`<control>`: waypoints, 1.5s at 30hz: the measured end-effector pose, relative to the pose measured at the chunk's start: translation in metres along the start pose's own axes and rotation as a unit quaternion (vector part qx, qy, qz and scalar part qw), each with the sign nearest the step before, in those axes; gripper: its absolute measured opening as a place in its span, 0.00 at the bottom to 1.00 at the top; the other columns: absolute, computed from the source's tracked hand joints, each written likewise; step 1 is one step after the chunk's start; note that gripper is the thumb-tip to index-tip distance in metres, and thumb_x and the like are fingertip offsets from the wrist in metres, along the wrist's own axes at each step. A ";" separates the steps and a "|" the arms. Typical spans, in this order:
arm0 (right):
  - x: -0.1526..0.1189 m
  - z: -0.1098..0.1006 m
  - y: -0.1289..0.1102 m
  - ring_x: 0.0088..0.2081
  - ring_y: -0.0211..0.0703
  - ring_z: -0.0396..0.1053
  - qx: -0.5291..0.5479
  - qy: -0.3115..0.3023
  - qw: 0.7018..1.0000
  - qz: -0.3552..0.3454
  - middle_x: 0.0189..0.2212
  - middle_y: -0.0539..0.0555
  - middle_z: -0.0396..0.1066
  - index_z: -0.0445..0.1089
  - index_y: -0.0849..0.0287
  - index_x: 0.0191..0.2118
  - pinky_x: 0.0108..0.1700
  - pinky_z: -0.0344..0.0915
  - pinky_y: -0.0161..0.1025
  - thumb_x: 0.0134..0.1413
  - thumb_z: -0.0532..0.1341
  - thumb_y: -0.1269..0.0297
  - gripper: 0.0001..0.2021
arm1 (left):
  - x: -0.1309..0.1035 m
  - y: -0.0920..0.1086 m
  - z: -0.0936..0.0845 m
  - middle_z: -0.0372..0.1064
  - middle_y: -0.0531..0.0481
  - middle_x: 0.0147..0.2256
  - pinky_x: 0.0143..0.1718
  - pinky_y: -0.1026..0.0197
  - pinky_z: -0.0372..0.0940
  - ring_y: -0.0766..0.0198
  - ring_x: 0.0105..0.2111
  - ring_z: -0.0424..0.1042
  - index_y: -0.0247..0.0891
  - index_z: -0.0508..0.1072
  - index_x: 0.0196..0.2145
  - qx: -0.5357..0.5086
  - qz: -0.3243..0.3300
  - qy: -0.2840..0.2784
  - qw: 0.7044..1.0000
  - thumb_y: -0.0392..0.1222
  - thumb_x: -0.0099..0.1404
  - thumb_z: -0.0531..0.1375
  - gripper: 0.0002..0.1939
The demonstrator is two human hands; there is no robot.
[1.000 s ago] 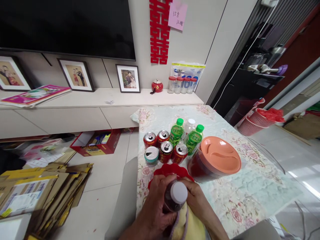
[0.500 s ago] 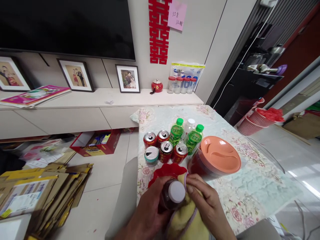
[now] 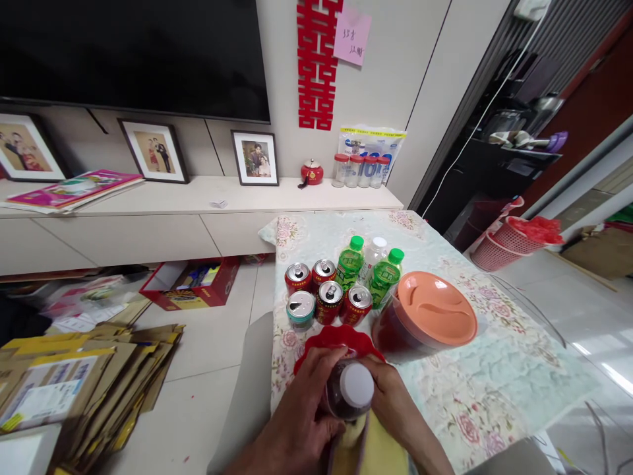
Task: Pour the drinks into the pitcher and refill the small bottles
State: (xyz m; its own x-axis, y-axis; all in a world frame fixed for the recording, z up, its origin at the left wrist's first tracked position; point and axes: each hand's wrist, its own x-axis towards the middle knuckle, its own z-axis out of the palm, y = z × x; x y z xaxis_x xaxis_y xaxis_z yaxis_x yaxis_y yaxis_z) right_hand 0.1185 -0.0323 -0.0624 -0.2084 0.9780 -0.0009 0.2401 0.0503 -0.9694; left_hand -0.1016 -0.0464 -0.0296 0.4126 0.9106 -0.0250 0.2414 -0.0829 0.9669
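Observation:
A dark bottle with a white cap (image 3: 357,385) stands upright between my hands, near the table's front edge. My left hand (image 3: 309,409) is wrapped round its left side. On the right, my right hand (image 3: 395,402) is closed round a yellow cloth (image 3: 380,442) and presses it against the bottle; some of its fingers are hidden behind the bottle. The cloth hangs down below the bottle. Just beyond my hands lies a red scalloped dish (image 3: 316,342), partly covered by them.
Behind the dish stand several cans (image 3: 329,300), two green-capped bottles (image 3: 386,277) and a white-capped clear bottle (image 3: 376,251). An orange-lidded bucket (image 3: 438,307) is right of them. Flattened cardboard (image 3: 119,376) and a red box (image 3: 192,284) lie on the floor at left.
My right hand has moved closer round the bottle's far side with the cloth. The bottle has shifted slightly right, and the cloth now hangs straighter below it.

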 end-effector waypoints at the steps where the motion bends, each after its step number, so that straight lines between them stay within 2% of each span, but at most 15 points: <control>1: -0.003 -0.001 -0.003 0.33 0.45 0.69 -0.006 0.005 1.000 -0.004 0.31 0.53 0.74 0.78 0.57 0.32 0.35 0.63 0.36 0.67 0.63 0.61 0.12 | 0.000 0.000 -0.001 0.71 0.42 0.69 0.76 0.34 0.59 0.40 0.71 0.67 0.52 0.68 0.72 -0.001 0.001 0.002 1.000 0.25 0.52 0.66 0.51; 3: -0.009 -0.005 -0.012 0.34 0.45 0.70 -0.010 0.019 1.000 -0.014 0.33 0.53 0.76 0.81 0.56 0.35 0.38 0.65 0.35 0.69 0.63 0.61 0.12 | -0.001 -0.002 -0.004 0.71 0.42 0.70 0.74 0.35 0.61 0.41 0.71 0.69 0.52 0.67 0.72 -0.007 0.003 0.008 1.000 0.26 0.57 0.67 0.48; 7: -0.019 -0.014 -0.034 0.42 0.45 0.75 0.011 0.052 0.997 -0.052 0.40 0.53 0.78 0.84 0.52 0.44 0.45 0.70 0.33 0.78 0.63 0.51 0.15 | -0.004 -0.005 -0.004 0.75 0.45 0.68 0.68 0.44 0.69 0.47 0.65 0.76 0.53 0.69 0.68 -0.008 0.029 0.000 1.000 0.28 0.64 0.66 0.38; 11: -0.016 -0.022 -0.043 0.52 0.47 0.77 0.042 0.051 0.995 -0.070 0.47 0.54 0.80 0.86 0.49 0.48 0.54 0.71 0.33 0.77 0.66 0.44 0.16 | -0.003 -0.004 -0.001 0.76 0.48 0.67 0.67 0.47 0.70 0.48 0.65 0.76 0.55 0.70 0.68 -0.026 0.054 -0.012 0.998 0.26 0.65 0.63 0.39; 13: -0.010 -0.021 -0.039 0.51 0.48 0.77 0.055 0.038 0.996 -0.062 0.47 0.55 0.80 0.86 0.51 0.48 0.55 0.72 0.35 0.78 0.65 0.40 0.21 | -0.002 -0.002 -0.001 0.74 0.47 0.69 0.70 0.45 0.68 0.48 0.68 0.74 0.55 0.69 0.69 -0.031 0.064 -0.005 0.997 0.26 0.65 0.62 0.39; 16: 0.001 -0.015 -0.026 0.44 0.48 0.77 0.062 0.015 0.997 -0.032 0.43 0.56 0.80 0.85 0.56 0.46 0.47 0.73 0.37 0.78 0.62 0.37 0.26 | -0.001 0.000 -0.002 0.72 0.44 0.68 0.71 0.43 0.67 0.45 0.68 0.72 0.54 0.70 0.70 -0.016 0.071 0.005 0.997 0.27 0.66 0.62 0.38; 20: 0.006 -0.007 -0.004 0.35 0.45 0.70 0.045 -0.012 0.999 -0.001 0.33 0.54 0.75 0.80 0.59 0.35 0.36 0.67 0.36 0.75 0.63 0.39 0.27 | -0.003 -0.001 -0.002 0.72 0.42 0.64 0.68 0.41 0.71 0.43 0.66 0.73 0.55 0.71 0.71 0.013 0.056 0.002 0.998 0.30 0.68 0.62 0.37; 25: 0.001 -0.004 0.008 0.35 0.46 0.70 0.012 -0.022 1.000 0.011 0.33 0.54 0.76 0.79 0.58 0.34 0.35 0.65 0.36 0.70 0.63 0.56 0.15 | -0.005 -0.005 -0.001 0.70 0.44 0.67 0.72 0.40 0.67 0.42 0.69 0.70 0.61 0.67 0.74 0.006 0.065 -0.003 0.998 0.32 0.72 0.62 0.38; 28: -0.003 -0.004 0.006 0.35 0.46 0.71 -0.002 -0.005 1.000 0.001 0.33 0.54 0.76 0.80 0.57 0.34 0.36 0.65 0.36 0.69 0.62 0.60 0.13 | -0.008 -0.009 0.000 0.67 0.46 0.71 0.75 0.37 0.62 0.43 0.72 0.66 0.64 0.62 0.76 -0.004 0.065 -0.014 0.998 0.33 0.75 0.61 0.38; 31: -0.009 -0.004 -0.001 0.37 0.44 0.73 0.002 0.017 1.000 -0.014 0.36 0.53 0.77 0.82 0.56 0.39 0.40 0.67 0.34 0.74 0.61 0.57 0.14 | -0.009 -0.013 0.004 0.62 0.45 0.73 0.77 0.35 0.58 0.41 0.74 0.62 0.67 0.56 0.78 -0.009 0.073 -0.021 0.997 0.43 0.77 0.65 0.40; 33: -0.012 -0.006 -0.007 0.39 0.43 0.74 0.009 0.036 0.999 -0.026 0.38 0.52 0.78 0.83 0.54 0.42 0.42 0.68 0.32 0.78 0.61 0.53 0.16 | -0.008 -0.015 0.008 0.62 0.42 0.71 0.74 0.34 0.62 0.38 0.72 0.64 0.66 0.54 0.79 -0.017 0.093 -0.008 0.996 0.58 0.75 0.68 0.43; 35: -0.015 -0.009 -0.012 0.42 0.43 0.75 0.020 0.053 0.998 -0.039 0.40 0.52 0.78 0.84 0.52 0.45 0.46 0.69 0.30 0.80 0.62 0.48 0.18 | -0.006 -0.016 0.012 0.64 0.41 0.67 0.70 0.35 0.67 0.39 0.67 0.69 0.66 0.53 0.79 -0.026 0.105 0.006 0.994 0.68 0.72 0.66 0.45; 37: -0.016 -0.012 -0.015 0.47 0.44 0.76 0.032 0.061 0.996 -0.050 0.43 0.53 0.79 0.85 0.50 0.47 0.50 0.69 0.29 0.80 0.63 0.43 0.19 | -0.004 -0.017 0.015 0.65 0.41 0.64 0.67 0.36 0.70 0.40 0.62 0.72 0.68 0.54 0.79 -0.030 0.103 0.010 0.994 0.71 0.71 0.64 0.45; 40: -0.014 -0.015 -0.015 0.49 0.44 0.76 0.049 0.055 0.996 -0.055 0.45 0.53 0.79 0.85 0.50 0.47 0.53 0.70 0.29 0.78 0.63 0.38 0.22 | -0.002 -0.016 0.016 0.65 0.42 0.64 0.65 0.38 0.71 0.40 0.63 0.72 0.71 0.55 0.78 -0.033 0.097 0.013 0.995 0.73 0.69 0.65 0.45; 45: -0.008 -0.012 -0.002 0.43 0.45 0.76 0.056 0.030 0.998 -0.027 0.41 0.54 0.79 0.85 0.54 0.45 0.45 0.70 0.32 0.76 0.63 0.35 0.27 | -0.002 -0.013 0.012 0.66 0.42 0.64 0.65 0.41 0.72 0.39 0.65 0.72 0.70 0.58 0.77 -0.034 0.090 0.008 0.995 0.75 0.67 0.63 0.45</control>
State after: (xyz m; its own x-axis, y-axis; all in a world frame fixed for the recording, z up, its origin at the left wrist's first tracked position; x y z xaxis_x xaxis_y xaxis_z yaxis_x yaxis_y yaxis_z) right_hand 0.1315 -0.0382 -0.0571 -0.1604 0.9851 0.0627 0.1223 0.0829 -0.9890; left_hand -0.0952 -0.0521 -0.0449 0.4294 0.8899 0.1537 0.1038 -0.2177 0.9705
